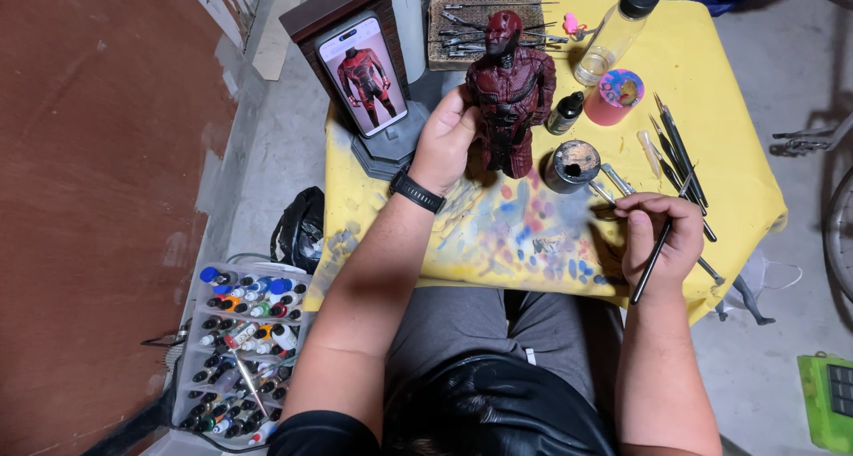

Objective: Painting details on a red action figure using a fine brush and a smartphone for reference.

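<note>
My left hand [447, 136] grips the side of a dark red masked figure bust [510, 87] that stands upright on the yellow table [711, 74]. A black watch sits on that wrist. My right hand [659, 234] holds a thin black paintbrush [659, 243] slanted over the table's front right edge, its tip pointing up toward the other brushes. A round dark paint pot [573, 163] stands between the bust and my right hand. A phone [362, 74] leaning on a stand shows a picture of a red suited figure.
Several brushes [680, 150] lie at the right, next to a pink cup [615, 96], a small dropper bottle [565, 112] and a clear bottle [617, 30]. A tool mat [484, 25] lies behind the bust. A tray of paint bottles [244, 349] sits on the floor at the left.
</note>
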